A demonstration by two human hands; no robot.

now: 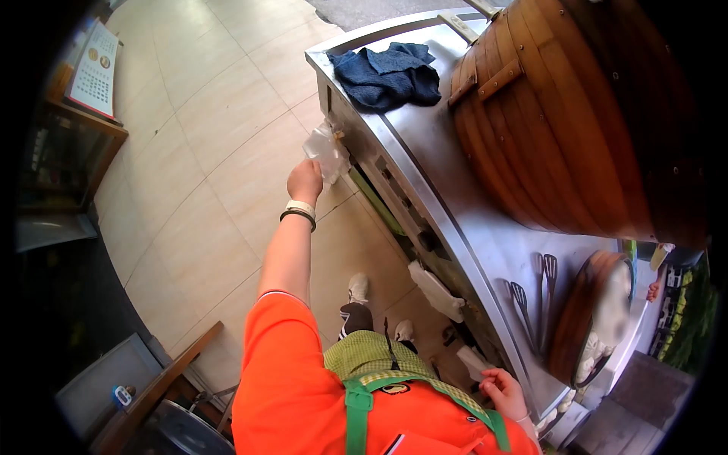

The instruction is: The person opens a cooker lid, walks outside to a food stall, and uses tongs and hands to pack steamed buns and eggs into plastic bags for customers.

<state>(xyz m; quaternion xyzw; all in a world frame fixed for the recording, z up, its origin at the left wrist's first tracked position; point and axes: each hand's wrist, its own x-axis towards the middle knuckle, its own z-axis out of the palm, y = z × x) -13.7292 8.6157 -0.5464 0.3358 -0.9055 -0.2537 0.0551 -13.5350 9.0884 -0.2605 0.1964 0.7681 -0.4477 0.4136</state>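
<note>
My left hand (305,182) is closed at the clear plastic bags (327,152) that hang from the corner of the steel counter (447,205). Its fingertips are against the plastic. Near the counter's lower front edge, my right hand (504,392) has its fingers partly curled beside a whitish bag or sheet (472,361); whether it touches that piece is unclear. Another bundle of white bags (436,292) hangs on the counter's front between my hands.
A tall wooden steamer stack (553,129) stands on the counter, with a dark blue cloth (387,74) at the far corner. Metal tongs (547,284) lie beside a round steamer tray (569,334) with white buns (591,356). At left are a cabinet (64,155) and wooden rail (167,371).
</note>
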